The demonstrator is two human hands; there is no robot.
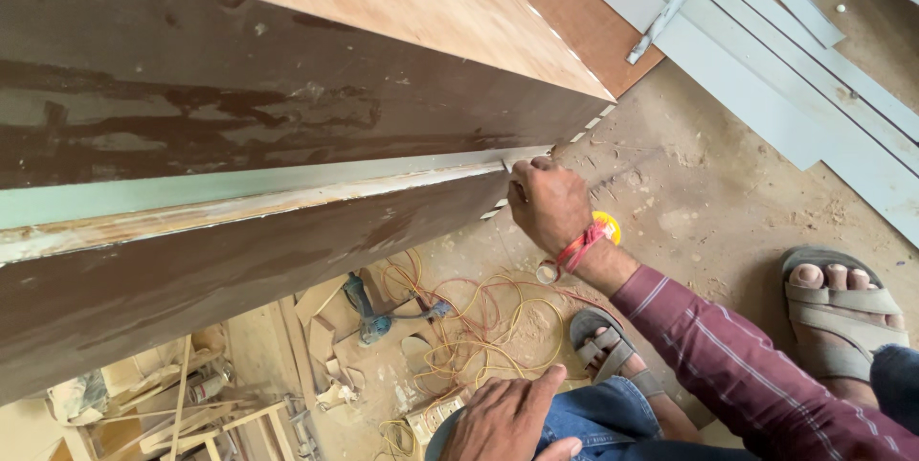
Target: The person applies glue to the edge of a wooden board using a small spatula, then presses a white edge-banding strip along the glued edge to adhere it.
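Two hands show: the right hand (548, 201) pinches a small nail-like piece (506, 165) at the pale edge strip (239, 185) of the panel (287, 88); the left hand (512, 418) rests spread on the knee. Holding it square seems wise.

A single head-worn camera looks steeply down from close above the brown plywood panel (287, 116), past its edge to the dusty floor (708, 202) below.

Right hand (549, 202) reaches forward, fingers curled in a pinch; left hand (507, 418) rests low, thumb spread.
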